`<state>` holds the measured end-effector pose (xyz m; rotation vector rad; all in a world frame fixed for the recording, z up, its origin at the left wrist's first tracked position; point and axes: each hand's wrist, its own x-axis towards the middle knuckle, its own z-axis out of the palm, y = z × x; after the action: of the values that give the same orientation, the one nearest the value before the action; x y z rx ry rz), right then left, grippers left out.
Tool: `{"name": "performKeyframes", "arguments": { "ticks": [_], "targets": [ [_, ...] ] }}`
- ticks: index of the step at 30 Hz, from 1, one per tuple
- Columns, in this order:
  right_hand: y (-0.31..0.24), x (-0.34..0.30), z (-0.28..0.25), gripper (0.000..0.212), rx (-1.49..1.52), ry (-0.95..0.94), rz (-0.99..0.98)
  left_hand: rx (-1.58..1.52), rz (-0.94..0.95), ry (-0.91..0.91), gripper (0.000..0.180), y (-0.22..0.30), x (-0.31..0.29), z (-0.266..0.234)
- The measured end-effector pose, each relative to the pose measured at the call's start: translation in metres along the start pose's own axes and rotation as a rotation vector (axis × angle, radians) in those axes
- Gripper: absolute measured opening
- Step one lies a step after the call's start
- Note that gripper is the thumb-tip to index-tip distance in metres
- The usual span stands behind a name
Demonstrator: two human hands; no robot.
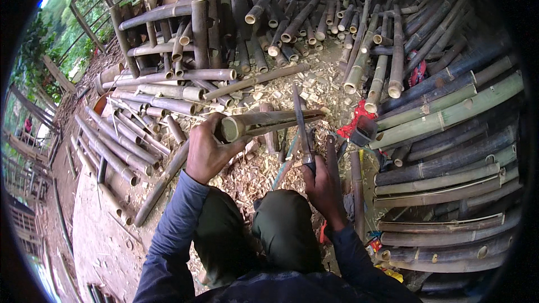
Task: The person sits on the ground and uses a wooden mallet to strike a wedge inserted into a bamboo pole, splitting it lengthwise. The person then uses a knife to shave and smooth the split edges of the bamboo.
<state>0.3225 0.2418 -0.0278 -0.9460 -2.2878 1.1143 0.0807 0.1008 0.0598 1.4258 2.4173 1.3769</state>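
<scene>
My left hand (205,148) is closed around the near end of a short bamboo pole (261,122), held above my knees. The pole's round cut end faces left, and its wall looks cut away lengthwise toward the right end. In my right hand (324,188) is the dark handle of a long knife (301,126), gripped with the blade pointing up and away. The blade crosses the pole near its right end; whether it touches the bamboo I cannot tell.
Pale wood chips (250,174) cover the ground before my knees. Bamboo poles (120,151) lie at the left, and thicker poles (443,179) are stacked at the right. A bamboo frame (163,14) stands at the far left. Beside the right stack lies a red bag (359,119).
</scene>
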Motion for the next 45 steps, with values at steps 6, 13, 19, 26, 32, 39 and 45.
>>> {"name": "performKeyframes", "arguments": {
  "ticks": [6, 13, 19, 26, 32, 39, 45],
  "targets": [
    [-0.063, 0.017, 0.000, 0.030, -0.119, -0.021, -0.247, -0.049, -0.001, -0.018, 0.041, 0.011, -0.004, 0.003],
    [-0.089, 0.012, -0.010, 0.024, 0.004, 0.147, -0.431, -0.021, 0.164, 0.048, 0.039, 0.010, -0.003, 0.013],
    [0.031, 0.043, 0.007, 0.030, -0.294, 0.196, -0.193, -0.034, 0.157, 0.104, 0.027, 0.013, -0.002, 0.014],
    [0.049, 0.000, -0.006, 0.047, 0.033, 0.323, 0.069, 0.032, -0.155, -0.023, 0.039, -0.125, -0.022, -0.031],
    [0.228, -0.093, 0.032, 0.063, -0.449, 0.343, 0.377, -0.482, -0.842, -0.365, 0.041, -0.249, -0.116, -0.014],
    [0.230, -0.118, 0.057, 0.069, -0.489, 0.067, 0.804, -0.515, -1.063, -0.584, 0.053, -0.318, -0.208, 0.036],
    [0.255, -0.112, 0.067, 0.073, -0.661, 0.047, 0.954, 0.088, -0.526, -0.583, 0.083, -0.320, -0.211, 0.099]
  ]
}}
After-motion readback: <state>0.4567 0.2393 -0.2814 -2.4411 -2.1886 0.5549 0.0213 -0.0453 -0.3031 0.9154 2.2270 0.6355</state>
